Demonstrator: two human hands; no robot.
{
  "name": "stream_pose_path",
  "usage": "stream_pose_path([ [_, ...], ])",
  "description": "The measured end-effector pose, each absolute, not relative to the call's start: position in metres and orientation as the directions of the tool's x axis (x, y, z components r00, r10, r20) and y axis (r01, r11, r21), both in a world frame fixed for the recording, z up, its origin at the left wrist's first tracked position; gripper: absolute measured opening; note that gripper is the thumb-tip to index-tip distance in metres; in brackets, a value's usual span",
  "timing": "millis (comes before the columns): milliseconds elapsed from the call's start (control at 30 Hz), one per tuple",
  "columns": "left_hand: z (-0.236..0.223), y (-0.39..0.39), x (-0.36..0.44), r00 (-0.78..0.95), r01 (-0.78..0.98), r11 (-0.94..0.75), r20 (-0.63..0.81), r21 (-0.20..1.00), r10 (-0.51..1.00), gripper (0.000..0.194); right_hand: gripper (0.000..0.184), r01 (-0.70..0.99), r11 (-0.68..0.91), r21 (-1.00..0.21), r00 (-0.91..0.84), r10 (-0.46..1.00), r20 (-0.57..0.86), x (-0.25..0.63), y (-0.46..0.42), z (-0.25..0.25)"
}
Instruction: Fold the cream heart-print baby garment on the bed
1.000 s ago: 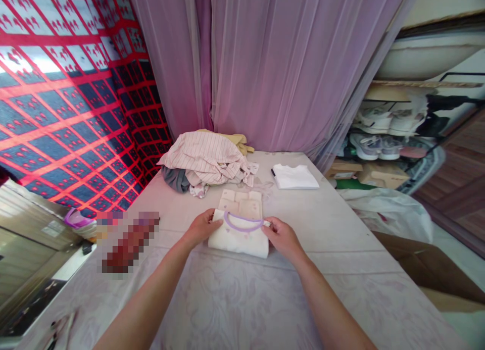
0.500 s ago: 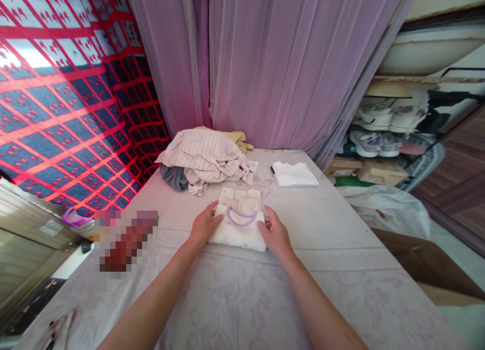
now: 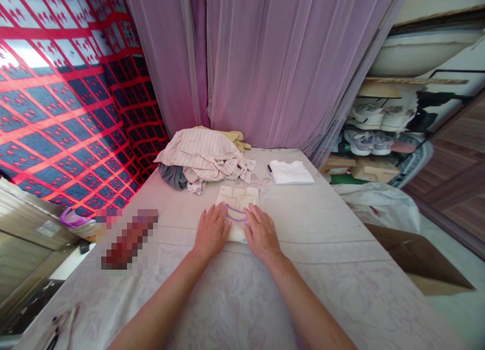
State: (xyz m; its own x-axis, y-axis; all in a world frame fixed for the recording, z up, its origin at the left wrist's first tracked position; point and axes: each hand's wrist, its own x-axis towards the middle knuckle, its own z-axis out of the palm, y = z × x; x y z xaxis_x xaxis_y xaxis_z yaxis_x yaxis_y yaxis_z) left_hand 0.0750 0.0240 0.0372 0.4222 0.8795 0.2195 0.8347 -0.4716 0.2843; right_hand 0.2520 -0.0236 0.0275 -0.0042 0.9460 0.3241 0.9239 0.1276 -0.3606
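Observation:
A small folded cream garment with a purple neckline (image 3: 237, 214) lies on the pale bedsheet (image 3: 235, 289) in front of me. My left hand (image 3: 211, 231) lies flat on its left half, fingers spread. Flat on its right half, my right hand (image 3: 260, 232) covers most of the cloth. Both palms press down; neither hand grips anything. Just beyond the garment sits a folded beige piece (image 3: 238, 193), partly tucked under it.
A heap of unfolded clothes (image 3: 202, 160), striped on top, lies at the far left of the bed. A folded white shirt (image 3: 290, 171) rests at the far right. Purple curtains (image 3: 273, 62) hang behind. A cardboard box (image 3: 420, 261) and shoe shelves (image 3: 382, 133) stand right.
My hands slid from the garment's side edges onto its top and now lie flat on it. The garment has shifted slightly away from me, toward the beige piece.

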Motion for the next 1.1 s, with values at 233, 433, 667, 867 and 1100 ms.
stream_pose_path([
  [233, 0.018, 0.02, 0.087, 0.44, 0.857, -0.456, 0.119, 0.242, 0.89, 0.052, 0.047, 0.943, 0.156, -0.293, -0.123, 0.984, 0.128, 0.238, -0.021, 0.012],
  [433, 0.024, 0.018, 0.087, 0.431, 0.866, -0.441, 0.094, 0.237, 0.897, 0.053, 0.045, 0.947, 0.167, -0.276, -0.126, 0.979, 0.16, 0.237, -0.026, 0.021],
  [667, 0.017, 0.01, 0.077, 0.445, 0.858, -0.464, 0.133, 0.22, 0.886, 0.054, 0.047, 0.904, 0.325, -0.278, -0.29, 0.943, 0.162, 0.239, -0.042, 0.014],
  [867, 0.009, 0.012, 0.078, 0.444, 0.865, -0.473, 0.183, 0.169, 0.877, 0.051, 0.046, 0.878, 0.341, -0.336, -0.316, 0.94, 0.128, 0.242, -0.039, 0.013],
  [1100, -0.002, 0.025, 0.062, 0.42, 0.763, -0.488, 0.247, 0.425, 0.873, 0.056, 0.04, 0.846, 0.295, -0.444, -0.087, 0.898, 0.432, 0.258, -0.033, -0.001],
])
